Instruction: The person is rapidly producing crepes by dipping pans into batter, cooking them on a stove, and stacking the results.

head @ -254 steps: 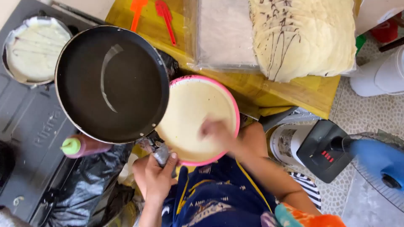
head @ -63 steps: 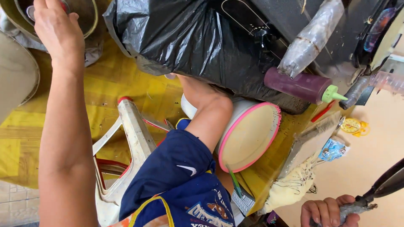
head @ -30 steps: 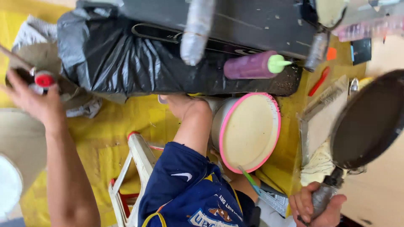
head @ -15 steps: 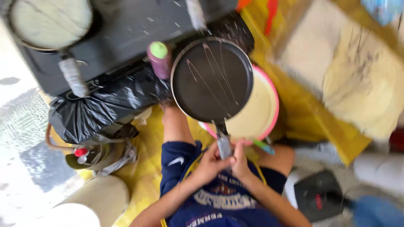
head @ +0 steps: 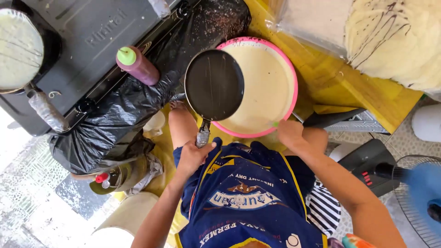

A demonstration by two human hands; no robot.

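Left hand (head: 192, 156) is gripping the pan (head: 214, 84) handle, holding it over the basin (head: 271, 87); right hand (head: 288, 133) is pinching something green at the basin rim. Judging: dipping stage, needing level lowering.

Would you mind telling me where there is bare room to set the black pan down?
Bare stove top between the batter-filled pan and purple bottle; yellow board beyond the pink basin. Crowded near both hands.

A crepe-making floor kitchen: black stove (head: 92, 41), batter bowl (head: 271, 87), stacked crepes (head: 395, 36), yellow mat (head: 340, 82).
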